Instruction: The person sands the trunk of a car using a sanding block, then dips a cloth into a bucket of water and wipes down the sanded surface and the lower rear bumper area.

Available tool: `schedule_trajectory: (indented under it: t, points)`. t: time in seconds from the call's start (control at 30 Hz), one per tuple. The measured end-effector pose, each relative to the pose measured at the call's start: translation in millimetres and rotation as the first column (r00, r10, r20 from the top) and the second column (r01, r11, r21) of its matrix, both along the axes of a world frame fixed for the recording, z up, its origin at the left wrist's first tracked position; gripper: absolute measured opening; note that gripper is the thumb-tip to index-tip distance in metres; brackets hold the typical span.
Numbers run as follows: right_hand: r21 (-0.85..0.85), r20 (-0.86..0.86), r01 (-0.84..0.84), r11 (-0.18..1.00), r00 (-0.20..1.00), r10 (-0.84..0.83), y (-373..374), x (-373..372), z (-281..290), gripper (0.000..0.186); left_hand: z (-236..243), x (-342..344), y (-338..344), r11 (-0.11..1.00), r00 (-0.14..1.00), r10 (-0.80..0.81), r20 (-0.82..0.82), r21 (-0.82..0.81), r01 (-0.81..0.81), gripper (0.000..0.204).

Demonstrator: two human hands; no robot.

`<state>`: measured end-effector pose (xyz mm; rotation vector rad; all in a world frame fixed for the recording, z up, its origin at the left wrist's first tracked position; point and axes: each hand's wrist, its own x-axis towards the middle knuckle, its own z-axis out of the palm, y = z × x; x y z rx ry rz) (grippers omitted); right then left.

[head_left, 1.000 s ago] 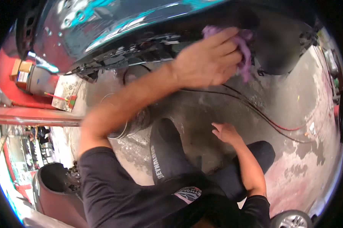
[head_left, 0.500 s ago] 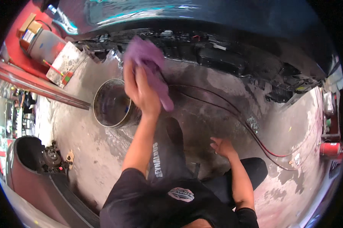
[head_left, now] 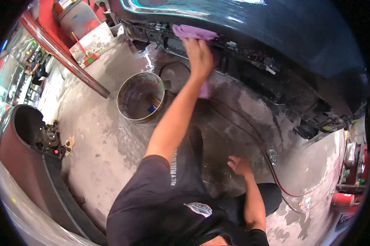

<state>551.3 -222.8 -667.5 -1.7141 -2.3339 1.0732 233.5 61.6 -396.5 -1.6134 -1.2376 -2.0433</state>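
Observation:
Stretched forward, my left hand (head_left: 200, 57) grips a purple cloth (head_left: 193, 32). The cloth touches the lower edge of a dark, shiny car body panel (head_left: 267, 30), just above the black exposed structure (head_left: 250, 76) beneath it. Part of the cloth hangs behind my wrist. My right hand (head_left: 240, 166) hovers near my bent knee, fingers loosely apart and holding nothing. To the left of my left forearm stands an open, worn bucket (head_left: 120, 107) with a small blue and tan object (head_left: 153, 108) inside.
A dark hose (head_left: 246, 123) loops over the wet concrete floor. At left are a red post (head_left: 66, 59), a small brush (head_left: 90, 59) and a dark red car part with a wheel opening (head_left: 18, 151). A red cylinder (head_left: 343, 199) lies far right. Another person (head_left: 38, 71) is in the left background.
My left hand has moved the cloth forward and right, from above the bucket onto the panel's lower edge. The view has turned. My right hand stays near my knee.

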Motion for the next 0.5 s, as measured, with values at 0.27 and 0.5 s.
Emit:
schedule_trajectory:
  t: [0.27, 0.5]
  points:
    - [-0.215, -0.07, 0.055, 0.975, 0.995, -0.071, -2, -9, -1, 0.048, 10, -46, 27, 0.939, 0.994, 0.077, 0.083, -0.342, -0.045, 0.037]
    - [0.011, 0.031, -0.11, 0.994, 0.993, 0.11, 4, 3, -27, 0.049, 18, 23, -55, 0.972, 0.988, -0.104, 0.114, -0.198, 0.125, 0.033]
